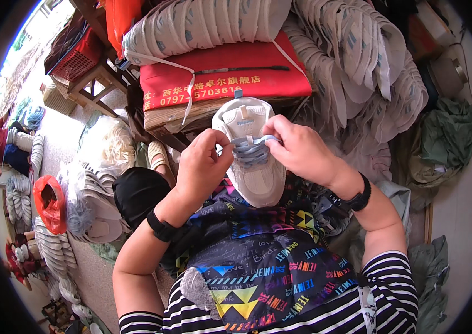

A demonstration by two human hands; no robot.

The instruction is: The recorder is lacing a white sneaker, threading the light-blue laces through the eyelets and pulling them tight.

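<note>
A small beige-and-white lace-up sneaker (252, 161) rests on my lap, on the dark apron printed with bright triangles and letters (264, 261), its toe pointing toward me. My left hand (202, 161) sits just left of it, thumb and forefinger pinched on the pale blue-grey shoelace (250, 146) over the tongue. My right hand (300, 150) comes in from the right, fingertips closed on the same lace. Beyond the shoe lies a red cushion (230, 72), with stacks of white shoe uppers (202, 22) behind it.
</note>
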